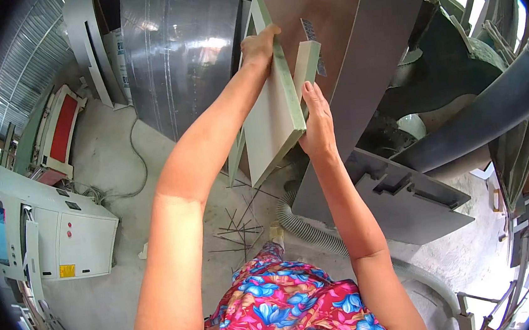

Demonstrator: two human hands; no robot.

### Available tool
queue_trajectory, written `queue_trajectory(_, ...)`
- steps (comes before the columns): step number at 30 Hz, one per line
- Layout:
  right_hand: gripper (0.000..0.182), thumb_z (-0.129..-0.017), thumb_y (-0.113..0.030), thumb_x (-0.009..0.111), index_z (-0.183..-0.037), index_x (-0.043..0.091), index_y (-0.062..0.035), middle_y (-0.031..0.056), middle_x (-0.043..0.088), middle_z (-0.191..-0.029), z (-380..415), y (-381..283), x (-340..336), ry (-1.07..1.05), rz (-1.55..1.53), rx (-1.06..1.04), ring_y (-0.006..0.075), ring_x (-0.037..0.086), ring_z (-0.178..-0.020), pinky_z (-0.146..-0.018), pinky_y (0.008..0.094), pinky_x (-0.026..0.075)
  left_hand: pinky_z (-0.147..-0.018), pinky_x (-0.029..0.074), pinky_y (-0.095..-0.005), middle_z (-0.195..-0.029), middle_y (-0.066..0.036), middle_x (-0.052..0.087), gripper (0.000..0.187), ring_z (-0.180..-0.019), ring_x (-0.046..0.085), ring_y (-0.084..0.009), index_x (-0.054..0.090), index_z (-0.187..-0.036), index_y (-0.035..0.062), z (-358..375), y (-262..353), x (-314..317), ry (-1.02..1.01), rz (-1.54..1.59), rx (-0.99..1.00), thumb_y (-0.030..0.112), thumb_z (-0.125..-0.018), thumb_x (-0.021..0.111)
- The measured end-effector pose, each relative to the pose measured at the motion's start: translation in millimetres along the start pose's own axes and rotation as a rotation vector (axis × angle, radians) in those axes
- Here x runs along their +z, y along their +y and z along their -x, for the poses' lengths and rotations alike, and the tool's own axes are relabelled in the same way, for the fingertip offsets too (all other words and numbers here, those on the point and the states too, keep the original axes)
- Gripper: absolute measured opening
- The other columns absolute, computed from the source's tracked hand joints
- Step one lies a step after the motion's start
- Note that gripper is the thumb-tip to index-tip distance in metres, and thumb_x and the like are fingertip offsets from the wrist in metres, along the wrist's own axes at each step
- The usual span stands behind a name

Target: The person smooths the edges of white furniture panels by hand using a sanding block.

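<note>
My left hand (260, 47) wraps over the upper edge of a pale board (271, 123) with green edges, fingers closed on it. The board stands tilted on its edge, its near corner towards me. My right hand (319, 122) lies along the board's right side, fingers stretched forward and the palm close to the near corner. Just beyond its fingertips rises a narrow piece of the same green-edged board (307, 64). Another thin green-edged panel (236, 158) shows behind the left side of the board.
Large dark sheets (356, 56) and a glossy curved sheet (185, 46) stand ahead. A ribbed hose (308, 227) and thin dark strips (242, 230) lie on the floor. At left is a machine cabinet (82, 237) with a screen; a thick black pipe (474, 121) crosses at right.
</note>
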State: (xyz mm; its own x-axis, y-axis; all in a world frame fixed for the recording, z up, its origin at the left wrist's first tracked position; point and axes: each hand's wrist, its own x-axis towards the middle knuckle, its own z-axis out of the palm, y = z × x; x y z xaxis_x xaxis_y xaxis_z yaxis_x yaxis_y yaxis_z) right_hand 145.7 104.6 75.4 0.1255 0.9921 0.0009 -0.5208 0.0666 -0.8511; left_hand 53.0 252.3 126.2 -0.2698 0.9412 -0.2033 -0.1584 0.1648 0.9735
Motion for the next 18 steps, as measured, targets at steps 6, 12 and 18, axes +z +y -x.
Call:
queue_trajectory(6, 0.073, -0.091, -0.039, 0.056, -0.141, 0.024, 0.0025, 0.0148, 0.042, -0.133, -7.9, -3.0, -19.4, 0.093, 0.006, -0.025, 0.0209, 0.047, -0.116, -0.093, 0.0305, 0.041, -0.059, 0.047, -0.0392, -0.083, -0.013, 0.055, 0.053, -0.066, 0.054, -0.0243, 0.057, -0.095, -0.0082, -6.8, -20.0, 25.5, -0.070, -0.023, 0.058, 0.030, -0.062, 0.071)
queue_trajectory(12, 0.062, -0.093, -0.038, 0.052, -0.134, 0.035, 0.0044, 0.0143, 0.049, -0.125, -3.1, -22.5, -14.8, 0.031, 0.053, -0.053, 0.0183, 0.048, -0.113, -0.094, 0.0270, 0.038, -0.062, 0.046, -0.0390, -0.085, -0.015, 0.056, 0.056, -0.068, 0.055, -0.0261, 0.055, -0.097, -0.0100, -8.7, -22.1, 42.0, 0.074, -0.073, 0.060, 0.027, -0.058, 0.071)
queue_trajectory(18, 0.044, -0.095, -0.038, 0.046, -0.117, 0.053, -0.0001, 0.0090, 0.058, -0.109, -5.8, -27.8, -9.0, -0.037, 0.231, -0.228, 0.0151, 0.051, -0.103, -0.092, 0.0265, 0.037, -0.054, 0.051, -0.0428, -0.092, -0.018, 0.056, 0.058, -0.073, 0.058, -0.0305, 0.053, -0.101, -0.0120, 13.3, -8.2, 27.7, -0.090, 0.120, -0.046, 0.023, -0.059, 0.071)
